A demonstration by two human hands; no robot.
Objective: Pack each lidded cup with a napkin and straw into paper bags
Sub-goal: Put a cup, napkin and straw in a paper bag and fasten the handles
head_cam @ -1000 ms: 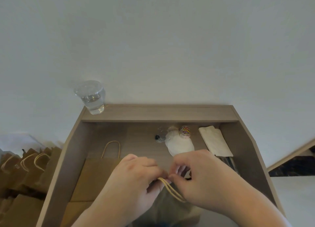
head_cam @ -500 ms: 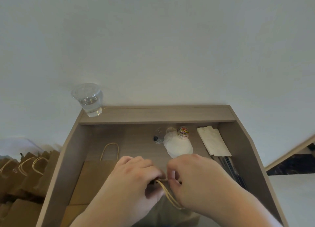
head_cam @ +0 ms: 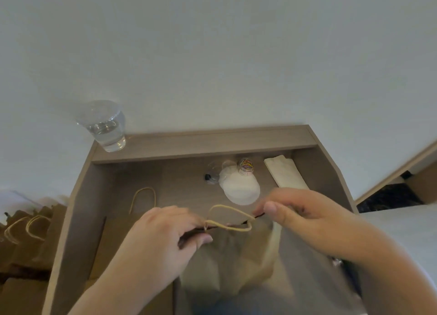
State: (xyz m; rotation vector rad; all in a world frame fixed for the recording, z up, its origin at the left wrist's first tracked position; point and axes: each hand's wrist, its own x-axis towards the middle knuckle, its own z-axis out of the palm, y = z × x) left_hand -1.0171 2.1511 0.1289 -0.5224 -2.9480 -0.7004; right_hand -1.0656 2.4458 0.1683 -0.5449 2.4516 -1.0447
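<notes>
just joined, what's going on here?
A person holds a paper bag by its top edge: the left hand pinches one side and the right hand the other, with the mouth only slightly open. The lidded cup stands on the back ledge of the wooden desk, not yet packed. Napkins lie at the back right, and flat bags at the left.

Our left hand (head_cam: 160,241) and right hand (head_cam: 307,220) sit apart, fingers curled, each pinching the rim of the paper bag (head_cam: 212,267).
</notes>
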